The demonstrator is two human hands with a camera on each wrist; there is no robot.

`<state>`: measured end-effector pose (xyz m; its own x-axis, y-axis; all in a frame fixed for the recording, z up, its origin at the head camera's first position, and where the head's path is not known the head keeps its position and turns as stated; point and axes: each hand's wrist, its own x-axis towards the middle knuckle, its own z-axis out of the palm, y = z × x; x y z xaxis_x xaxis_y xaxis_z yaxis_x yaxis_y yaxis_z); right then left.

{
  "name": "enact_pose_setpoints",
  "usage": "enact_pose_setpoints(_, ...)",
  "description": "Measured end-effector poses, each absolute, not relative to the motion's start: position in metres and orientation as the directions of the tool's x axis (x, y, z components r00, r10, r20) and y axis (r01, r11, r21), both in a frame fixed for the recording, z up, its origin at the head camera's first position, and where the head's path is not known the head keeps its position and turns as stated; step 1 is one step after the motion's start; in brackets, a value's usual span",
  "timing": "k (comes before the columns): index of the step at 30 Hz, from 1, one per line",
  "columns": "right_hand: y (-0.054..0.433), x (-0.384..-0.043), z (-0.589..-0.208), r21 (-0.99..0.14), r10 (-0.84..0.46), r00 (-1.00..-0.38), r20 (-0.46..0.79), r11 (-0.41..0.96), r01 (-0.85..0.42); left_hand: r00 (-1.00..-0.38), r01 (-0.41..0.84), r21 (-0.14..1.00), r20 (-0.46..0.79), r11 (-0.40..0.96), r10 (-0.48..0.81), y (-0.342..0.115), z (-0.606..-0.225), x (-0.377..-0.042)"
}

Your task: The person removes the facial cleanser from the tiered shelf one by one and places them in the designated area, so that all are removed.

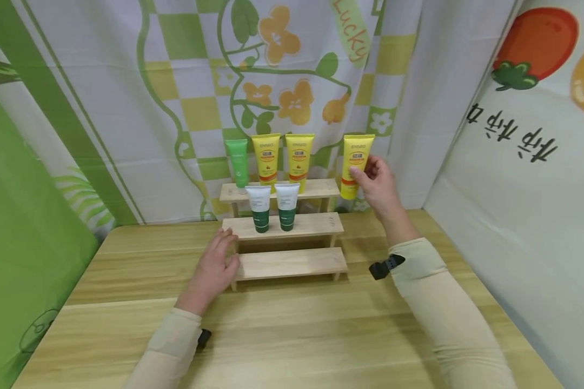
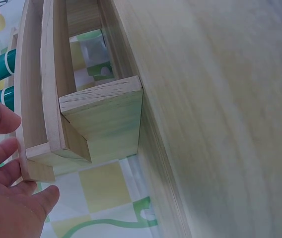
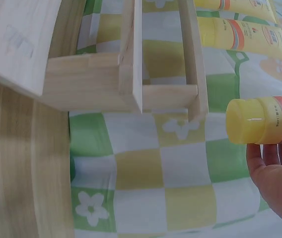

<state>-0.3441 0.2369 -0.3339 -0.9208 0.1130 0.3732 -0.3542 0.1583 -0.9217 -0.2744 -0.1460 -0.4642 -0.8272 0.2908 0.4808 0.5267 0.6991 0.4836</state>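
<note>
A yellow squeeze tube [image 1: 356, 162] stands cap down in my right hand [image 1: 380, 186], which pinches its side, just right of the top step. In the right wrist view the same tube's cap [image 3: 243, 121] points toward the wooden rack. My left hand [image 1: 215, 267] rests at the left end of the three-step wooden rack [image 1: 292, 263], fingers loosely bent against the wood. On the top step stand a green tube [image 1: 238, 163] and two yellow tubes [image 1: 266, 159]. Two white-and-green tubes [image 1: 287, 206] stand on the middle step.
The rack stands on a wood-grain table [image 1: 292, 335] close to a patterned curtain [image 1: 185, 108]. A white printed sheet [image 1: 530, 205] borders the right side, and a green cloth [image 1: 24, 216] hangs at the left.
</note>
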Motion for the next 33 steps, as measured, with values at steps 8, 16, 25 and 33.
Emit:
enact_pose_setpoints(8, 0.256, -0.331, -0.339, -0.93, 0.133, -0.934, 0.331, 0.213, -0.3, -0.82, 0.534, 0.476, 0.494, 0.699, 0.291, -0.149, -0.465, -0.275)
enact_pose_setpoints(16, 0.288, -0.32, -0.352, -0.921, 0.165, -0.922, 0.351, 0.237, -0.309, -0.816, 0.541, 0.476, 0.496, 0.694, 0.296, -0.147, -0.464, -0.274)
enact_pose_setpoints(25, 0.318, -0.306, -0.365, -0.956, 0.199, -0.943, 0.267, 0.179, -0.233, -0.801, 0.562, 0.469, 0.514, 0.682, 0.307, -0.146, -0.465, -0.277)
enact_pose_setpoints(33, 0.34, -0.3, -0.378, -0.962, 0.214, -0.958, 0.189, 0.238, -0.137, -0.804, 0.558, 0.466, 0.506, 0.687, 0.311, -0.147, -0.465, -0.276)
